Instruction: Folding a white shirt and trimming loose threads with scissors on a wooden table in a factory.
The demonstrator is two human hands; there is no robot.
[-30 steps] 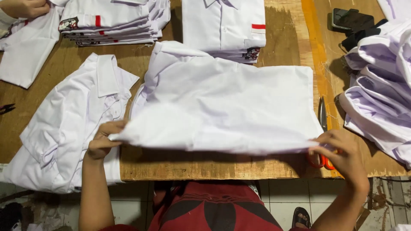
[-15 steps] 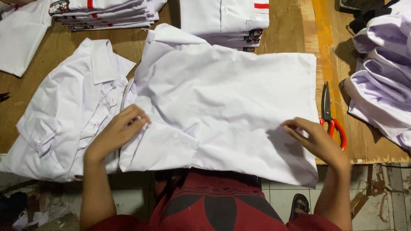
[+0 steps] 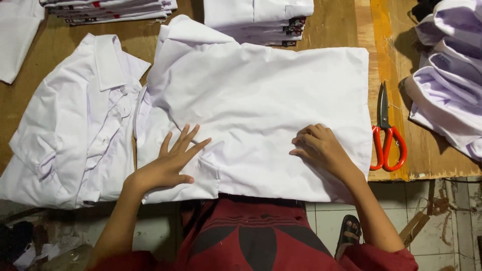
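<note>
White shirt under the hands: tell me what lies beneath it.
The white shirt lies on the wooden table, left hand and right hand pressing on it. Its left edge overlaps another shirt. Anything else under it is covered.

Worn wooden worktable (image 3: 331,25), yellow strip along its right side, pale tiled floor (image 3: 321,221) below

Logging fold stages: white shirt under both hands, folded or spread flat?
Partly folded. The white shirt lies flat on the wooden table, sleeve tucked under the left hand, the right hand pressing it; collar end still unfolded.
</note>
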